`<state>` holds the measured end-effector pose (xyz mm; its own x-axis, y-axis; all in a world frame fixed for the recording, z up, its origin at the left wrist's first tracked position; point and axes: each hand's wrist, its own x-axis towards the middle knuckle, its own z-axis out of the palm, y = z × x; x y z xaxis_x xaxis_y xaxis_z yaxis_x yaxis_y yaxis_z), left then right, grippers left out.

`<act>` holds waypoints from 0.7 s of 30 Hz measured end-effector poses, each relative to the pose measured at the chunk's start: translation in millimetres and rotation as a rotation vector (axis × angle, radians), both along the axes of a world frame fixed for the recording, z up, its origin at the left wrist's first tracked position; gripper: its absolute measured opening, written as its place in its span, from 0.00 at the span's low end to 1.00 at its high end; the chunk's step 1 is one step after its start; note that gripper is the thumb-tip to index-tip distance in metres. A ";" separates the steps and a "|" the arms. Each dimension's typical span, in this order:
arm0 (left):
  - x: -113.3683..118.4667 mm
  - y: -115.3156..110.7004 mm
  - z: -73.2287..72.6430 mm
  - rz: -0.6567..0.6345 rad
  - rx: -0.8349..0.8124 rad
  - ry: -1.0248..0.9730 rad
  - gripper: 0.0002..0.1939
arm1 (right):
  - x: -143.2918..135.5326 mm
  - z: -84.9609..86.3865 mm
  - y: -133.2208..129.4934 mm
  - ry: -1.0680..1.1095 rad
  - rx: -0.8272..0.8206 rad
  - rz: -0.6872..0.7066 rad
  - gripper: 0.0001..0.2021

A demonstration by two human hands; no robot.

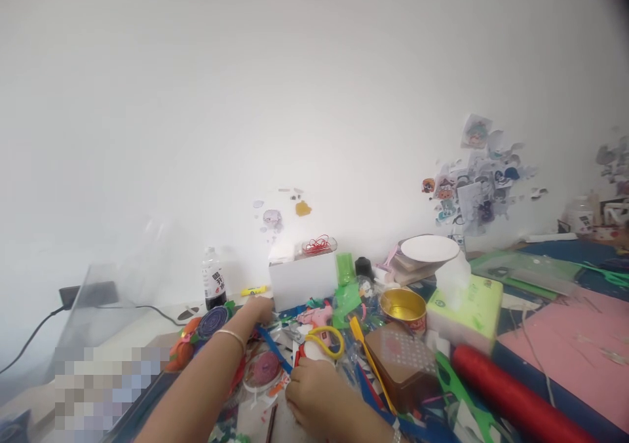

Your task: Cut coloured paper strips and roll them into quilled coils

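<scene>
My left hand (260, 310) reaches forward over the clutter, beside the front left corner of a white box (304, 280). Its fingers point down and are hidden, so what it touches does not show. Close to it lies a blue strip (275, 348). Nearer to me, my right hand (313, 387) is closed with curled fingers by a small red and white item (297, 352); what it grips, if anything, is hidden. Yellow-handled scissors (334, 342) and a pink glue gun (317, 314) lie just beyond it. A pink round piece (265, 368) sits between my hands.
At the back left stands a bottle (213, 279). To the right are a gold tin (403, 307), a brown box (400, 361), a tissue pack (466, 312), green scissors (462, 397) and a red roll (511, 394). An orange and purple craft (212, 323) is left of my left forearm.
</scene>
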<state>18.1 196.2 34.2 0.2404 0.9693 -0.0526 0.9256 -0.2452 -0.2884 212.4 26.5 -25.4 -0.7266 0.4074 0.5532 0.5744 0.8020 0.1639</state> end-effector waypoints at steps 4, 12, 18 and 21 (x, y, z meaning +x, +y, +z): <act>8.2 -8.8 -6.9 0.079 0.007 -0.072 0.15 | -0.3 -1.6 2.4 0.010 0.023 -0.002 0.04; 0.4 -57.3 22.5 -0.018 0.188 -0.505 0.14 | 0.2 1.0 9.2 0.320 -0.049 -0.099 0.05; 4.2 -139.7 15.3 -0.123 0.103 -0.914 0.23 | 0.3 13.4 2.0 0.718 -0.336 -0.131 0.10; 17.9 -164.5 1.8 -0.094 -0.095 -1.448 0.25 | -1.3 13.1 0.6 0.742 -0.422 -0.088 0.14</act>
<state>36.0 31.7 36.0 0.1990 0.9539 0.2245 0.3657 -0.2848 0.8861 211.1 27.1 -12.4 -0.1928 0.7241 0.6622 0.4776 0.6588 -0.5813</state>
